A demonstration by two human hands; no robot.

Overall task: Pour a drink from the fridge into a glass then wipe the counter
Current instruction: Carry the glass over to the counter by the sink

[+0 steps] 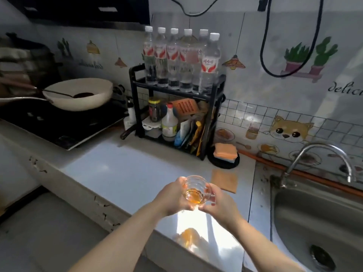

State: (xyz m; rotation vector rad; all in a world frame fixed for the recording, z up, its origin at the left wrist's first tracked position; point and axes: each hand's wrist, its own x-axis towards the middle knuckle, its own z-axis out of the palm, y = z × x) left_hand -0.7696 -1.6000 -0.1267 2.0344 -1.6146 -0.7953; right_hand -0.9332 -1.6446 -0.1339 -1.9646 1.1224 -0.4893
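Observation:
A ribbed clear glass (197, 188) with a little amber drink in its bottom is held above the white counter (121, 173), near its front edge. My left hand (172, 197) wraps its left side and my right hand (218, 203) cups its right side and base. An orange glow from the drink falls on the sunlit counter below. A flat orange cloth (225, 180) lies on the counter just behind the glass. No drink bottle from the fridge is in view.
A black rack (211, 122) with several water bottles on top and sauces below stands at the back. Stacked orange sponges (225, 151) sit on a black dish beside it. A steel sink (318, 218) with a tap (322, 154) is at right. A stove with a white pan (78, 96) is at left.

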